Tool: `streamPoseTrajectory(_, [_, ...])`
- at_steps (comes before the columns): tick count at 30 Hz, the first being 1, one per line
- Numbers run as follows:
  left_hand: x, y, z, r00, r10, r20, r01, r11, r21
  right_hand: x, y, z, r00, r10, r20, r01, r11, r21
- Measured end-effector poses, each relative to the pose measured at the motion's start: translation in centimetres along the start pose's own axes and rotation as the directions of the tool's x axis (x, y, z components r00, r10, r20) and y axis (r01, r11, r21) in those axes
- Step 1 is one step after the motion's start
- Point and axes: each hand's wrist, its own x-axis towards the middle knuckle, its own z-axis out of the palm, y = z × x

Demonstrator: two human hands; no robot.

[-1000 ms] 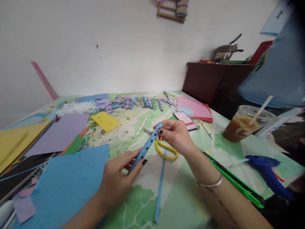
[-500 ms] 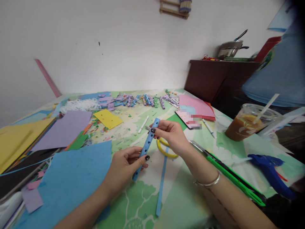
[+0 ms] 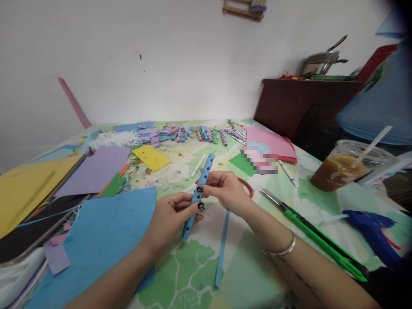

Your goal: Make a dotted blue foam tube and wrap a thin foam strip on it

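A narrow blue paper strip (image 3: 207, 166) with dark dots runs at a slant between my hands, its upper end tipped to the right. My left hand (image 3: 175, 214) grips its lower part, thumb on top and fingers behind. Just above, my right hand (image 3: 227, 191) pinches the strip near its middle, the two thumbs close together. From behind my right hand shows a red-orange loop (image 3: 247, 187), like a scissors handle; whether that hand also holds it I cannot tell. Below lies a thin plain blue paper strip (image 3: 222, 253) on the table.
A green utility knife (image 3: 325, 238) with its blade out lies on the right, near a blue glue gun (image 3: 370, 227) and a cup of iced drink (image 3: 337, 169). Blue paper (image 3: 109, 240) covers the left front. Paper curls (image 3: 201, 134) line the back; a white marker (image 3: 198, 166) lies nearer.
My right hand has slid down the dotted strip towards my left hand. A yellow loop behind it has gone from sight and a red-orange one shows. The view has shifted slightly left.
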Motion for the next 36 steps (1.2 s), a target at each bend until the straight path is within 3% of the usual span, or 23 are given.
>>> streamPoseTrajectory(7, [0.2, -0.2, -0.2, 0.993, 0.049, 0.107, -0.052, 0.998, 0.021, 0.2, -0.7, -0.5, 0.998, 0.007, -0.068, -0.005, 1.000, 0.024])
streamPoseTrajectory(17, [0.1, -0.8, -0.2, 0.967, -0.079, 0.242, 0.082, 0.997, -0.001, 0.2, -2.1, -2.1, 0.972, -0.055, -0.227, 0.054, 0.999, -0.010])
streamPoseTrajectory(31, [0.0, -0.4, 0.0, 0.979, -0.009, 0.203, -0.001, 0.999, 0.050, 0.2, -1.9, -1.9, 0.978, -0.112, -0.176, 0.104, 0.993, -0.053])
streamPoseTrajectory(36, [0.1, -0.4, -0.1, 0.984, 0.020, 0.176, -0.030, 0.998, 0.050, 0.2, -1.7, -1.7, 0.994, -0.049, -0.098, 0.046, 0.998, -0.030])
